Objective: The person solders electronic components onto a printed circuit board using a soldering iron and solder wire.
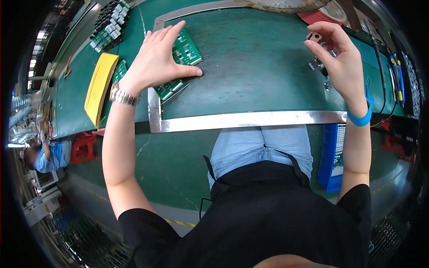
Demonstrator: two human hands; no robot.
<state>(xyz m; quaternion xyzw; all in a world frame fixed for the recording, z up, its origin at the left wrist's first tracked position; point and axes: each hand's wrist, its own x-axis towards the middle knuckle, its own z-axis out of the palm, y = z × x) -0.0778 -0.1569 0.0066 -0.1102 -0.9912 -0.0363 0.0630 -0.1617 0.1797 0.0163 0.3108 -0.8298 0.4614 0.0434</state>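
Note:
My left hand is spread over green circuit boards at the left side of the metal frame. Its thumb and fingers are apart, and the palm hides part of the boards. Whether the hand presses on a board I cannot tell. Between thumb and fingertips, my right hand pinches a small brownish block with a dark round hole, raised over the right side of the mat. Beneath that hand lie a few small metallic parts, partly covered by it.
A metal frame edges the green work mat. Left of it stand a yellow bin and a row of boards with dark and pale parts. Pens and a cable lie far right. A blue crate is below the table edge.

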